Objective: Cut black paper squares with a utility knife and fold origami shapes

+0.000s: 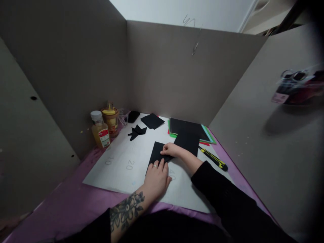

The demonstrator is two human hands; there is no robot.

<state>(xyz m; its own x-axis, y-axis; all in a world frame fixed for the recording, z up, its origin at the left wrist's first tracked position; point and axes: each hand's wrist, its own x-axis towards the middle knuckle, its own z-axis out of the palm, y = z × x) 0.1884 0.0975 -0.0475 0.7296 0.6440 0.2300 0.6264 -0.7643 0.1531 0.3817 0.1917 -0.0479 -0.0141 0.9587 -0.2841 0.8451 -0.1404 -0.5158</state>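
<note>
A sheet of black paper (pixel 156 149) lies on the white board under both hands. My left hand (pixel 157 175), with a ring on one finger, rests on the paper's near part, fingers stretched out and flat. My right hand (pixel 171 149) is closed over the same sheet, its fingertips pinched together at the paper; the exact grip is partly hidden. Beside my right forearm lies another black sheet (pixel 187 144), partly covered by that arm. To its right is a yellow and black utility knife (pixel 214 158).
A folded black paper shape (pixel 137 131) and several black squares (pixel 152 120) lie farther back. Coloured sheets (pixel 213 137) are stacked at the right. A glue-like bottle (pixel 100 131) and brown cup (pixel 110 119) stand left. Grey panels (pixel 177 67) enclose the board (pixel 116 179).
</note>
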